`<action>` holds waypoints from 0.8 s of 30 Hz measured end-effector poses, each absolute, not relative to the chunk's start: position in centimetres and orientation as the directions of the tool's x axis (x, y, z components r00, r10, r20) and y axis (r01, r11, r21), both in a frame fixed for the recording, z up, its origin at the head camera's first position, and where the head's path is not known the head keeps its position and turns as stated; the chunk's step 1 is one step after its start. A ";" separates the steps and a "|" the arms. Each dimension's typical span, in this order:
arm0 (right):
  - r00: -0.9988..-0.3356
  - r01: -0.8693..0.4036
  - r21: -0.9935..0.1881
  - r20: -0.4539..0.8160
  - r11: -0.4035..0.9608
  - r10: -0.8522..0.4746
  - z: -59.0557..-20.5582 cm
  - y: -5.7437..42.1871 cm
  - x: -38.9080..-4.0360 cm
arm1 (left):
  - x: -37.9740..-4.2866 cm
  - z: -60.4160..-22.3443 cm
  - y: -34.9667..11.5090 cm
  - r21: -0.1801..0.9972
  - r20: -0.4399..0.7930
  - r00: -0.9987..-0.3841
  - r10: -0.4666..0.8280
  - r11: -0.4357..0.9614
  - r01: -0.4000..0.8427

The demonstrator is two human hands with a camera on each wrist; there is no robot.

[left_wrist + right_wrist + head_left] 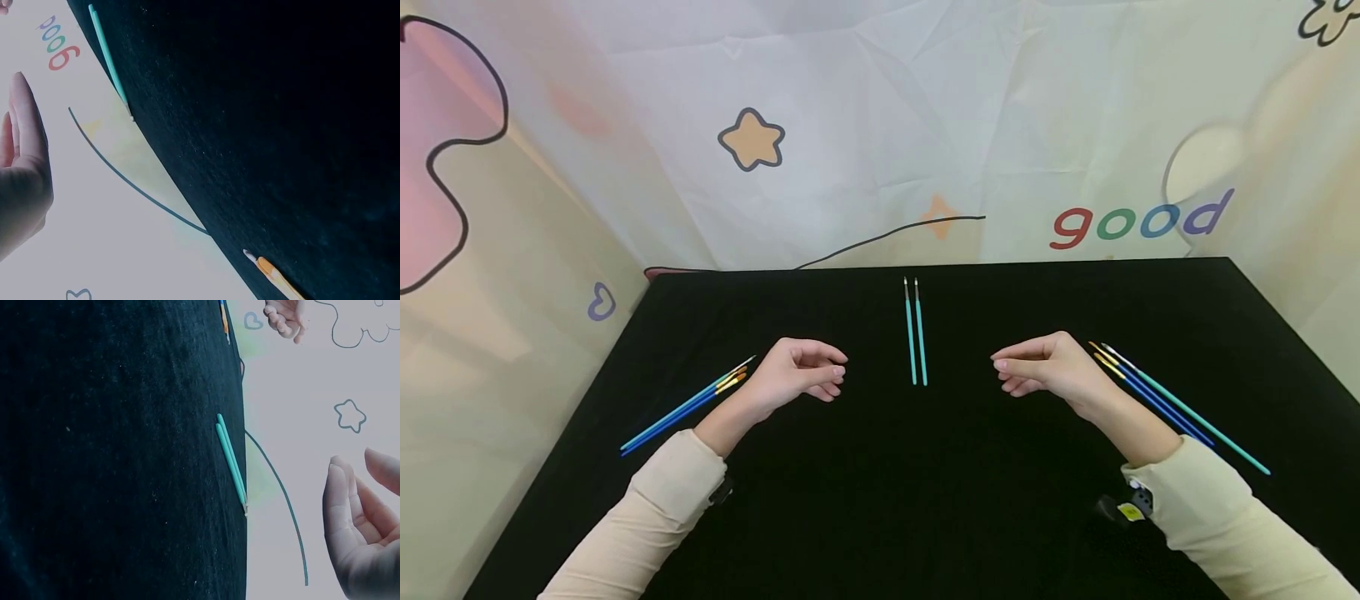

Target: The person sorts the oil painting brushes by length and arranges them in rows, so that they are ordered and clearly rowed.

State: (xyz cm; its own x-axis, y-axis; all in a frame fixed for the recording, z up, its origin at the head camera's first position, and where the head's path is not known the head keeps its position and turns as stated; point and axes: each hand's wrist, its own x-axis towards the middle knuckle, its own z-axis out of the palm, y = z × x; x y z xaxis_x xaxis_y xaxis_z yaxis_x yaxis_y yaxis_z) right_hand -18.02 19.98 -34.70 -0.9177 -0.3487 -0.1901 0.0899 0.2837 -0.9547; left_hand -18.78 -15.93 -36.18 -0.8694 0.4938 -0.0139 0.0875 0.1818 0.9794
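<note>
Two teal paintbrushes [916, 333] lie side by side at mid-table, their tips toward the back. To their left hovers my left hand [801, 371], fingers loosely curved and holding nothing. My right hand [1033, 367] mirrors it on the other side, also holding nothing, with a gap showing between thumb and fingers in the right wrist view. Beside the left wrist lies a bunch of brushes [688, 404], blue and teal, tips pointing inward. Another group of blue and teal brushes [1180, 404] lies by the right forearm, which partly covers it.
Black cloth [910, 500] covers the table. Behind it hangs a pale printed backdrop [880, 125] with a star and the word "good". A small dark device with a yellow label [1131, 510] sits at the right cuff.
</note>
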 end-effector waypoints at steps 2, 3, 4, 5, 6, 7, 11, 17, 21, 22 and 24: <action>-0.919 0.093 -0.955 -0.192 0.283 -0.345 -34.7 20.2 -18.0 | -18.8 -36.1 -16.1 0.979 -0.012 -0.870 0.493 0.183 0.090; -0.920 0.093 -0.955 -0.192 0.283 -0.343 -34.7 20.3 -18.0 | -18.7 -36.1 -16.2 0.979 -0.011 -0.871 0.491 0.183 0.092; -0.920 0.095 -0.955 -0.192 0.282 -0.341 -34.8 20.3 -18.0 | -18.7 -36.0 -16.2 0.979 -0.008 -0.872 0.489 0.182 0.093; -0.921 0.095 -0.955 -0.192 0.283 -0.338 -34.8 20.4 -18.0 | -18.7 -36.0 -16.3 0.979 -0.006 -0.874 0.486 0.180 0.093; -0.923 0.095 -0.955 -0.191 0.283 -0.335 -34.8 20.5 -18.0 | -18.7 -36.0 -16.4 0.980 -0.006 -0.876 0.482 0.178 0.091; -0.924 0.097 -0.955 -0.191 0.280 -0.330 -34.8 20.6 -18.0 | -18.6 -36.0 -16.5 0.980 -0.004 -0.878 0.479 0.176 0.092; -0.930 0.100 -0.956 -0.189 0.276 -0.315 -34.8 21.0 -17.8 | -18.6 -36.0 -16.9 0.981 -0.002 -0.884 0.468 0.170 0.088; -0.931 0.112 -0.959 -0.193 0.260 -0.311 -34.9 21.8 -17.8 | -18.4 -36.1 -17.5 0.981 0.007 -0.891 0.454 0.171 0.095; -0.932 0.119 -0.959 -0.196 0.256 -0.304 -35.0 22.2 -17.8 | -18.4 -36.3 -18.0 0.982 0.011 -0.896 0.444 0.166 0.094; -0.933 0.117 -0.959 -0.195 0.257 -0.302 -35.1 22.3 -17.7 | -18.4 -36.3 -18.1 0.982 0.010 -0.898 0.440 0.165 0.092; -0.934 0.111 -0.960 -0.189 0.255 -0.303 -35.2 22.6 -17.7 | -18.4 -36.3 -18.3 0.982 0.010 -0.900 0.435 0.165 0.091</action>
State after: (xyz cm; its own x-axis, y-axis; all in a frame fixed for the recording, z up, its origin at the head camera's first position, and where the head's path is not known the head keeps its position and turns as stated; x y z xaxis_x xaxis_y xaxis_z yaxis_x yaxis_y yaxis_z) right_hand -17.75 22.56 -35.16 -0.9342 -0.3030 -0.1885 0.1111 0.2551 -0.9605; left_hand -18.36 -18.34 -36.31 -0.9002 0.4354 0.0098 0.0906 0.1650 0.9821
